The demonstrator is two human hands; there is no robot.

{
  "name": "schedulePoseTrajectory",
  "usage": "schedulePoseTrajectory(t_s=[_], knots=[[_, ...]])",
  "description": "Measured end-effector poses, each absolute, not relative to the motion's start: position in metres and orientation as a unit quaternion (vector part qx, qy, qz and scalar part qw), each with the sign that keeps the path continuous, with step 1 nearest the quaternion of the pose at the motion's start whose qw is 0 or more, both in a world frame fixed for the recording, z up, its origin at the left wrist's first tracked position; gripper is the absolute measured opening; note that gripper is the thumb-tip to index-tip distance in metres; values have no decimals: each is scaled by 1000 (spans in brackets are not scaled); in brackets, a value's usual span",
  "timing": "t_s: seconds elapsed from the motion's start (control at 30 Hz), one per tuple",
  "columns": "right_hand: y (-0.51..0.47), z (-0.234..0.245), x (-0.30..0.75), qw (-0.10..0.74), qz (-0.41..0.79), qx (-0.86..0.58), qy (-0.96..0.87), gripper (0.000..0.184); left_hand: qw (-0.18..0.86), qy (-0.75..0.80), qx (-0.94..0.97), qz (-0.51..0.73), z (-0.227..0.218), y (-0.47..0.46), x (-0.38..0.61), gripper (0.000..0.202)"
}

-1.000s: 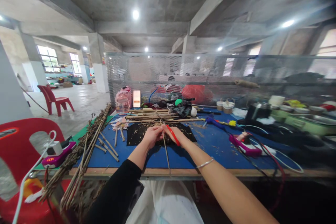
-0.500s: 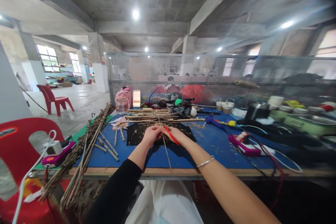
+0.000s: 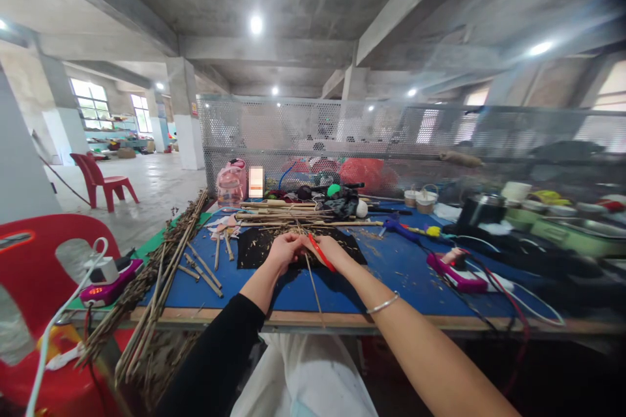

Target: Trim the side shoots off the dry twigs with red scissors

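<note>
Over a black cloth strewn with plant scraps, both hands meet close together. My left hand is closed, its fingers pinching a thin dry stem that slants down toward the front edge of the table. Wrapped in my right hand is a pair of red-handled scissors; the blades are mostly hidden among the fingers, close to the stem. Short cut stalks lie on the blue table top to the left of the cloth. Longer stalks lie behind it.
A bundle of dry branches overhangs the table's left edge. Purple power strips stand at left and right, with trailing cables. A glue gun with blue wrapping lies to the right. A perforated metal screen rises behind the table.
Both hands stay together over the cloth in nearly the same pose. The stem's lower end has swung slightly to the right. The whole view has shifted a little.
</note>
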State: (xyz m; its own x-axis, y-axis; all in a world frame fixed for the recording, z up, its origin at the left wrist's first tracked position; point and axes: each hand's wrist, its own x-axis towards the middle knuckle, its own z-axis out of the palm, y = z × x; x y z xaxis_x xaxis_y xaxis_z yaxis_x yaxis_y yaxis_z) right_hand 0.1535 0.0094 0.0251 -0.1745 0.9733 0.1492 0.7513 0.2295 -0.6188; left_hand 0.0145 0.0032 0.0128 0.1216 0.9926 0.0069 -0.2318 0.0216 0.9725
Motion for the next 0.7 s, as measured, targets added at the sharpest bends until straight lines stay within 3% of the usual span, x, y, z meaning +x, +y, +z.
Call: schedulePoseTrajectory(t_s=[0.27, 0.53, 0.7], knots=[[4, 22, 159, 263, 201, -595, -733, 70, 605, 388, 462, 520, 12, 4, 13, 27], [-4, 40, 156, 268, 250, -536, -761, 55, 633, 327, 480, 511, 11, 5, 12, 30], [-1, 37, 151, 258, 231, -562, -751, 56, 627, 330, 488, 510, 14, 2, 12, 31]])
